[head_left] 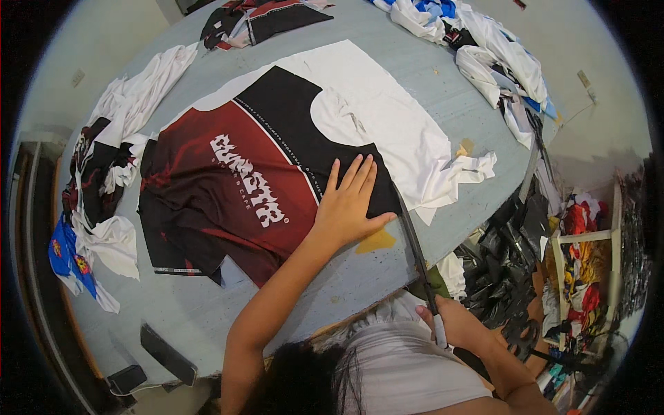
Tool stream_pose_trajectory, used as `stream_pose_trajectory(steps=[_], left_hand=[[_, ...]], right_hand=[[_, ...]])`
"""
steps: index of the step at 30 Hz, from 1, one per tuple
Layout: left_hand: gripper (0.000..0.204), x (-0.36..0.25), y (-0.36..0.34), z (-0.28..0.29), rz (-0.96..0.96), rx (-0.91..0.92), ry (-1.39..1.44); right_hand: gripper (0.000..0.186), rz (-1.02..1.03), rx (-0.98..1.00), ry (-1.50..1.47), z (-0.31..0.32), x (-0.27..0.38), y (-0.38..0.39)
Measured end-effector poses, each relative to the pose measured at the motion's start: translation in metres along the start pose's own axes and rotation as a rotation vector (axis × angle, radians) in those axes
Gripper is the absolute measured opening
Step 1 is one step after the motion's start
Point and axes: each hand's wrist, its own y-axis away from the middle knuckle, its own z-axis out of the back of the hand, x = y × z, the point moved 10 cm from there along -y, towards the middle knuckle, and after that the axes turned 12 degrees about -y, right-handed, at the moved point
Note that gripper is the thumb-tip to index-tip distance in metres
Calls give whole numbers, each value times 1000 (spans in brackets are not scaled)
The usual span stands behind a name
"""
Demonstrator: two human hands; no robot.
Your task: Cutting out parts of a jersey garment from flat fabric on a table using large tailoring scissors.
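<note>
Shirt [232, 183] is best pressed flat by the spread left hand [349, 200], right hand [465, 325] gripping a dark tool [417, 257] by the table [387, 273]'s near edge.

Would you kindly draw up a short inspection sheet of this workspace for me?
Surface: grey-blue table, with a yellowish patch, tape or stain unclear.
Job's things: red-and-black printed garment over white cloth; long dark tool, its far end at the garment's edge.
Clutter: cloth heaps at left, top and upper right; two dark flat devices at lower left.
Hands: left hand flat on the garment; right hand gripping the tool.
Cables: thin cord near the right wall.
Surroundings: shelf rack of colourful fabric.
</note>
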Motion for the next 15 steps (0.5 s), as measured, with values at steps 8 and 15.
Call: stream_pose_trajectory(steps=[8, 15], left_hand=[[88, -2, 0, 3, -10, -13, -2], [88, -1, 1, 2, -13, -35, 8]], right_hand=[[59, 29, 31, -147, -3, -2, -18], [46, 48, -58, 54, -1, -10, -24]])
